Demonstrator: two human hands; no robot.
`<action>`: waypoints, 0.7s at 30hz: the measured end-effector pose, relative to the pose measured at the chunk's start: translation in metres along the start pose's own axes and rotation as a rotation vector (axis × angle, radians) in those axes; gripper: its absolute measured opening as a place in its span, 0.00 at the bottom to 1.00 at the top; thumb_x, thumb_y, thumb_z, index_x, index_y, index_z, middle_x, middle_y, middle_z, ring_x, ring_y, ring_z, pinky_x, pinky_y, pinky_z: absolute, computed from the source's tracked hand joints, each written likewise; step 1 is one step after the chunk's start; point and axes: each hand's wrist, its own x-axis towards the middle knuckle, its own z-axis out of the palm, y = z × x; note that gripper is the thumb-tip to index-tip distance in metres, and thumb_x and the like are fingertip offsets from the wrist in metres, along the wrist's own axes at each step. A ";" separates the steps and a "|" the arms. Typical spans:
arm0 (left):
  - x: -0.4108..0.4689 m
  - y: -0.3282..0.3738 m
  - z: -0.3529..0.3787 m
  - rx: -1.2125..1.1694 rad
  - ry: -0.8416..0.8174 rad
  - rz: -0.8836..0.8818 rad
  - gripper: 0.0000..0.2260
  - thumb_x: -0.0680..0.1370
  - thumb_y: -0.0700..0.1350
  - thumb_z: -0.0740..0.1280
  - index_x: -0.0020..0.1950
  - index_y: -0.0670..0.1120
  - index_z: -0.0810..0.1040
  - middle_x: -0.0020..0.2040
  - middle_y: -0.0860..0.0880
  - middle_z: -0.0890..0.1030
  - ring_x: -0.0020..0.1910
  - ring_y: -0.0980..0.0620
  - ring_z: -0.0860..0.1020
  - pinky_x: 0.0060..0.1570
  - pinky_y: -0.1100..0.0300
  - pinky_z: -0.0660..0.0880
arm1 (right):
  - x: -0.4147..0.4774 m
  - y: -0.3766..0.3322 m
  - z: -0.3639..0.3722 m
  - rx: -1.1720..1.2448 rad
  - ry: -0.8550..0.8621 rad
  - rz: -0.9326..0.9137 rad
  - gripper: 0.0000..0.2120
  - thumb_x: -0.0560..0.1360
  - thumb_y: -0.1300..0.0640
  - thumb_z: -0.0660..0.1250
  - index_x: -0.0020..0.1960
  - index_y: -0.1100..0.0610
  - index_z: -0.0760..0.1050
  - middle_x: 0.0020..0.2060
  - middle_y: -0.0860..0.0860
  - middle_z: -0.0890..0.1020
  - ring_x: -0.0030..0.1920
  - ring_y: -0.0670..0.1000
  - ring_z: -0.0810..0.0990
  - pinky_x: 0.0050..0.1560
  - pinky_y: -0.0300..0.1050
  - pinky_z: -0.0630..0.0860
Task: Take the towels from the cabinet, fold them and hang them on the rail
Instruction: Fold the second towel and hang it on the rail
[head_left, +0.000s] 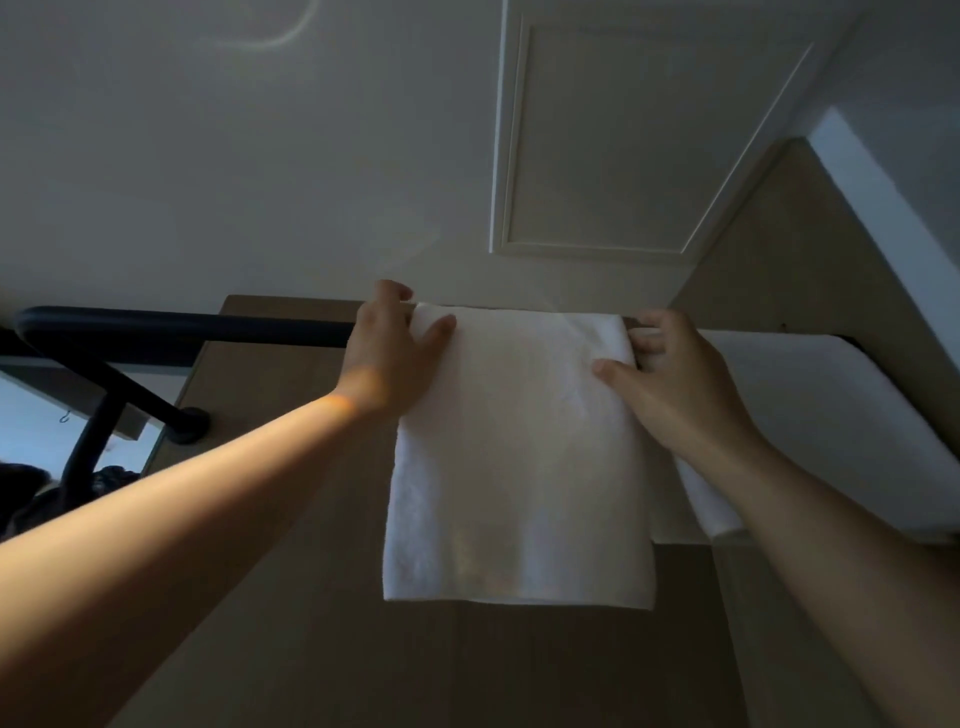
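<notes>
A folded white towel (519, 457) hangs over a dark rail (197, 327) high up, draped down in front of a wooden panel. My left hand (395, 348) grips the towel's upper left edge at the rail, thumb on the front and fingers behind. My right hand (670, 379) pinches the upper right edge, thumb on the front face. A second white towel (831, 415) hangs on the same rail further right, partly hidden behind my right forearm.
The rail bends at its left end (31, 322) and joins a dark bracket (189, 421) fixed to the wooden panel (311, 649). A white panelled ceiling hatch (623, 140) lies above. Dark clothing (31, 493) shows at the lower left.
</notes>
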 end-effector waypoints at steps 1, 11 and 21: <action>-0.004 -0.001 -0.003 -0.015 0.003 -0.013 0.24 0.77 0.53 0.68 0.68 0.42 0.68 0.64 0.44 0.73 0.51 0.53 0.70 0.47 0.63 0.67 | -0.004 0.001 -0.002 0.001 -0.004 0.017 0.26 0.73 0.53 0.73 0.67 0.54 0.69 0.47 0.43 0.76 0.45 0.42 0.77 0.40 0.33 0.68; -0.032 -0.005 -0.032 -0.276 -0.307 -0.242 0.17 0.76 0.52 0.70 0.45 0.36 0.83 0.41 0.42 0.85 0.42 0.40 0.83 0.48 0.46 0.80 | -0.009 0.002 -0.012 0.016 -0.189 0.161 0.24 0.77 0.47 0.65 0.48 0.71 0.78 0.40 0.66 0.81 0.37 0.57 0.78 0.39 0.46 0.72; 0.014 0.021 -0.003 0.096 -0.106 -0.093 0.22 0.77 0.50 0.68 0.27 0.44 0.66 0.25 0.50 0.66 0.25 0.53 0.65 0.23 0.62 0.58 | 0.038 -0.008 -0.003 -0.365 0.018 0.060 0.19 0.79 0.48 0.64 0.38 0.62 0.72 0.41 0.64 0.78 0.45 0.61 0.78 0.40 0.45 0.63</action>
